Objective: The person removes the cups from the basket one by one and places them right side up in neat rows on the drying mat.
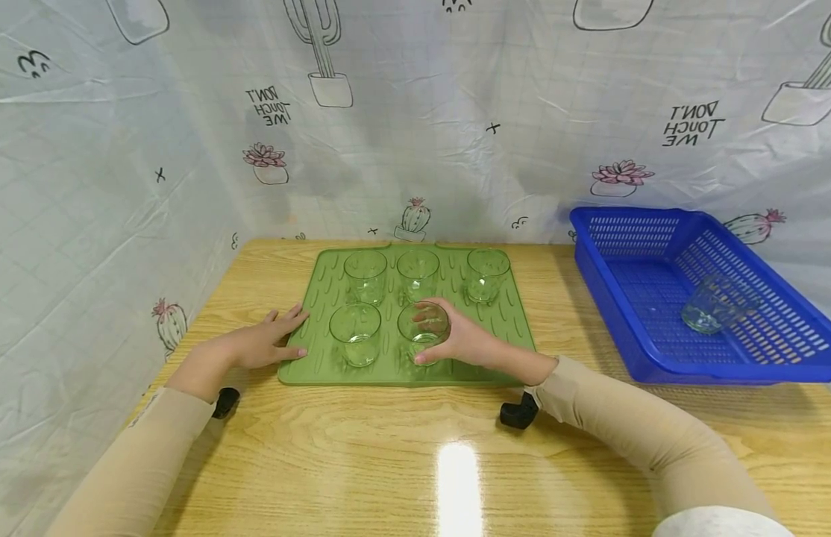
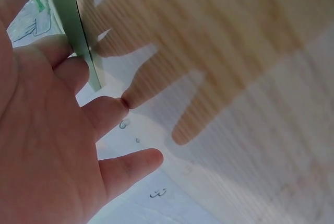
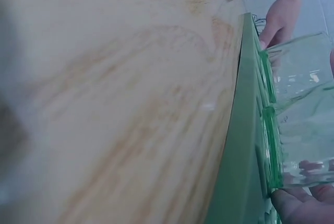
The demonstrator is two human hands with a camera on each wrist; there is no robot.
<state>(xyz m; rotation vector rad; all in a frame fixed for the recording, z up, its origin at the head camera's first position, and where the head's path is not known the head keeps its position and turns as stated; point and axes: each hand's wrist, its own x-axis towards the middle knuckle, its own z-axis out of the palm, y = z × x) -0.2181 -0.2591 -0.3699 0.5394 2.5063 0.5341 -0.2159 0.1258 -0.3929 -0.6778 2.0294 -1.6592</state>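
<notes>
My right hand (image 1: 465, 339) grips a clear glass (image 1: 423, 333) in the front row of a green drying mat (image 1: 496, 365), thumb at the near side and fingers behind. In the right wrist view, the base of this glass (image 3: 305, 140) stands on the mat, with fingers beside it. Left of it stands another upright glass (image 1: 355, 335). Behind them are a back-left glass (image 1: 365, 277), a back-middle glass (image 1: 418, 276) and a back-right glass (image 1: 487, 276). At the mat's left edge, my left hand (image 1: 261, 341) rests with spread fingers; its palm (image 2: 47, 130) fills much of the left wrist view.
A blue perforated basket (image 1: 610, 313) stands on the wooden table (image 1: 335, 447) at the right, with a tilted glass (image 1: 717, 304) inside. A patterned white sheet (image 1: 422, 149) hangs behind and to the left of the table.
</notes>
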